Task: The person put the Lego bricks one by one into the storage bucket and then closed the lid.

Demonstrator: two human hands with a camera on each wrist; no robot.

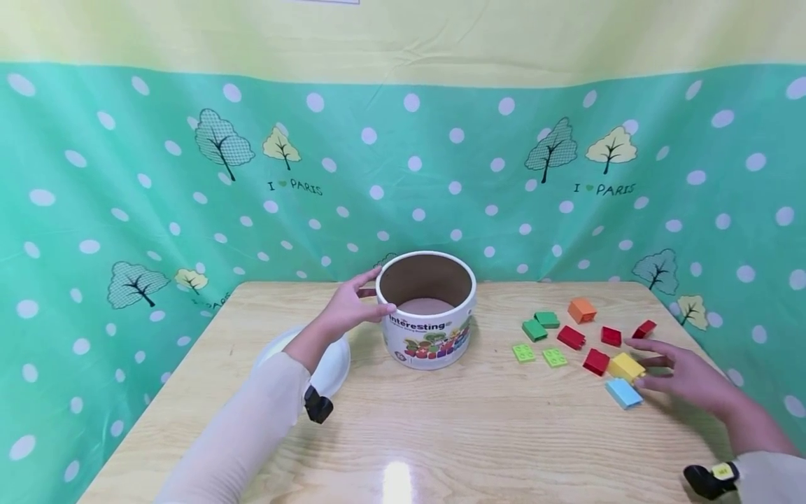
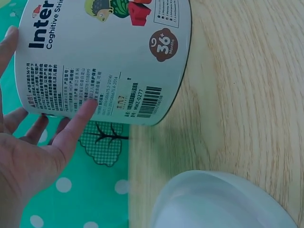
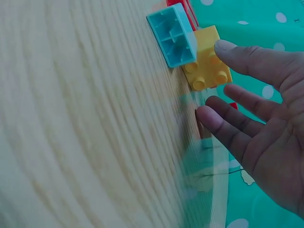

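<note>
My left hand rests against the left side of a white printed bucket, thumb and fingers spread near its rim. The left wrist view shows that hand's fingers straight along the bucket's printed wall. On the right, my right hand is beside a yellow building block, its fingers loosely spread. In the right wrist view the thumb overlaps the yellow block's studded face. A light blue block lies right by the yellow one, its hollow underside showing in the right wrist view.
Several red blocks, green blocks, flat lime pieces and an orange block lie around the right side of the wooden table. A white bowl-like dish sits partly under the left forearm. A patterned curtain hangs behind.
</note>
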